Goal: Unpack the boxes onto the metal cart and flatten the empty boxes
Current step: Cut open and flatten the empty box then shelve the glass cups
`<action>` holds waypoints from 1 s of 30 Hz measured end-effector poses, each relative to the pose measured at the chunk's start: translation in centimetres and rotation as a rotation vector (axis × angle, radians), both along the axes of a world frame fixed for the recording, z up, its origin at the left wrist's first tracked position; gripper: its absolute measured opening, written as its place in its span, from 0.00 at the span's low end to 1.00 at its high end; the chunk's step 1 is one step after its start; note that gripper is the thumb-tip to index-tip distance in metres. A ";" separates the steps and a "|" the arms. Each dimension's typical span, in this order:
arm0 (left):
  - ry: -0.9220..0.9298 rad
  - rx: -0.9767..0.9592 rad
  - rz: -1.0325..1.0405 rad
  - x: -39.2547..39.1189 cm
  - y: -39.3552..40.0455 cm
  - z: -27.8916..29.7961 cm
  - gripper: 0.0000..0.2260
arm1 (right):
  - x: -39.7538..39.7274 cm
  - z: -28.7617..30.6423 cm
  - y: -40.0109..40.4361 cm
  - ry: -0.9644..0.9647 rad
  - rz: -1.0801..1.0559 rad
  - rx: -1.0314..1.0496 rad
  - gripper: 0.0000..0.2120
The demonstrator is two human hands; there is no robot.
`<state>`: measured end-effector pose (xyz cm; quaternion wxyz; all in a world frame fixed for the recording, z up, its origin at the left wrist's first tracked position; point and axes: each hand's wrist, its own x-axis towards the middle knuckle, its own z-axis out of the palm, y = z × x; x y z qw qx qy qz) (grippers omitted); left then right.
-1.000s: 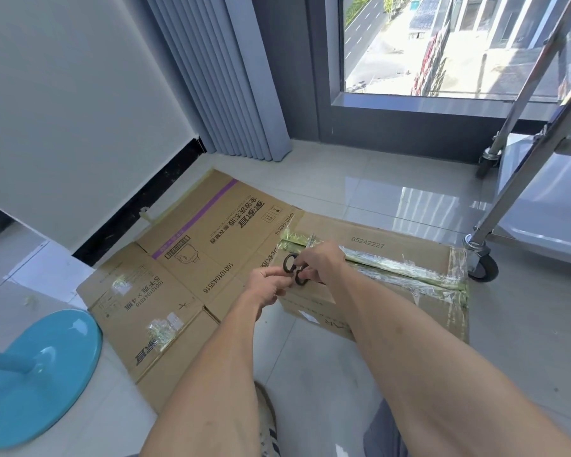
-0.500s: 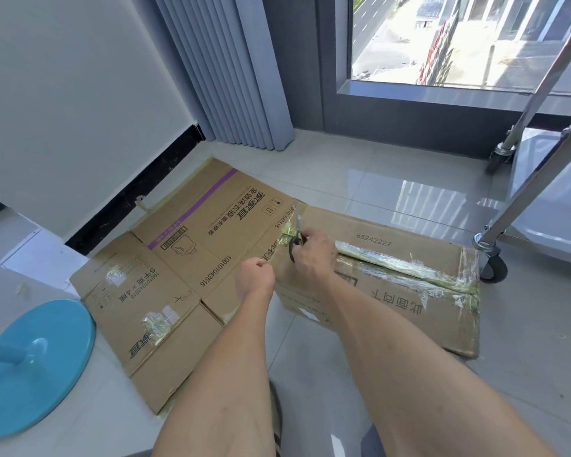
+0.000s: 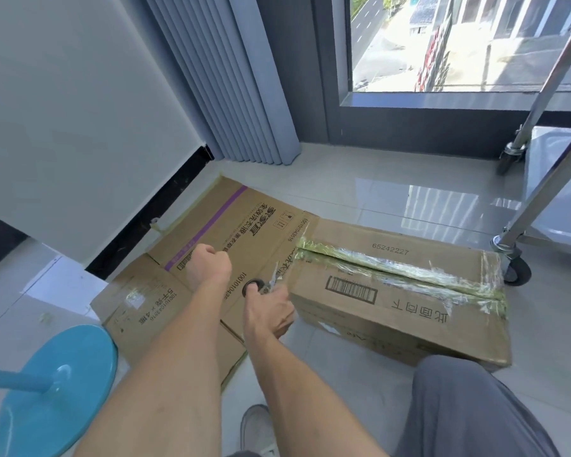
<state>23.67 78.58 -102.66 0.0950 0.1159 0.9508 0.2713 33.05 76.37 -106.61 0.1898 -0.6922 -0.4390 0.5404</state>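
We grip the scissors in our right hand, left hand fisted and empty, at the taped box's near end on the floor beside the metal cart; next, slit that seam.

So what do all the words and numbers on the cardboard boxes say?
"65242227": on top of the taped box.
"100101043516": on the flattened box, seen upside down near its edge.
Large Chinese characters on both boxes: I cannot read them with confidence.
Barcode digits and smaller print on both: too small to read.
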 end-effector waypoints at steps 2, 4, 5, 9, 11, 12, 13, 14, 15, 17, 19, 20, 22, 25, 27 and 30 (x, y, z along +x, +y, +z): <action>-0.011 0.002 -0.015 -0.3 -0.1 -0.6 0.14 | -0.2 0.1 0.7 -0.057 -0.011 0.035 0.16; -0.038 -0.008 -0.034 -0.3 -0.1 -1.5 0.15 | 0.1 -0.1 1.8 -0.109 -0.010 0.088 0.17; -0.050 -0.019 -0.046 -0.2 -0.2 -1.9 0.16 | 0.3 -0.1 2.4 -0.127 -0.012 0.108 0.18; -0.123 -0.066 -0.154 1.1 0.3 -2.7 0.13 | 2.4 0.2 5.6 -0.262 0.127 0.192 0.19; -0.193 -0.084 -0.250 2.7 0.8 -3.2 0.10 | 3.7 0.8 7.1 -0.284 0.254 0.219 0.19; -0.203 -0.090 -0.285 3.5 1.1 -3.5 0.10 | 4.4 1.1 7.9 -0.272 0.302 0.191 0.19; -0.197 -0.087 -0.307 4.3 1.5 -3.7 0.11 | 5.0 1.5 8.7 -0.252 0.339 0.140 0.19; -0.188 -0.077 -0.322 5.1 1.8 -3.9 0.11 | 5.6 2.3 9.6 -0.209 0.378 0.077 0.19; -0.176 -0.073 -0.336 5.8 2.1 -4.0 0.11 | 6.0 3.3 10.7 -0.139 0.424 -0.002 0.17; -0.133 -0.102 -0.351 6.8 2.9 -4.0 0.12 | 6.3 5.9 13.6 -0.019 0.493 -0.195 0.10; -0.094 -0.117 -0.321 6.3 3.7 -4.4 0.11 | 5.7 8.3 16.6 0.005 0.454 -0.280 0.08; -0.089 -0.118 -0.296 5.6 4.2 -4.8 0.09 | 5.1 8.8 18.0 0.008 0.411 -0.274 0.08; -0.116 -0.119 -0.229 3.7 5.2 -5.4 0.05 | 3.2 8.1 19.9 0.012 0.350 -0.193 0.12; -0.242 -0.168 -0.181 2.9 6.8 -5.9 0.02 | 1.6 4.8 20.4 -0.075 0.203 0.074 0.15; -0.274 -0.233 -0.204 3.5 6.8 -5.8 0.06 | 1.1 2.9 19.5 -0.169 0.157 0.145 0.14; -0.351 -0.288 -0.162 4.3 6.3 -5.7 0.19 | 0.9 2.2 17.0 -0.281 0.172 0.118 0.08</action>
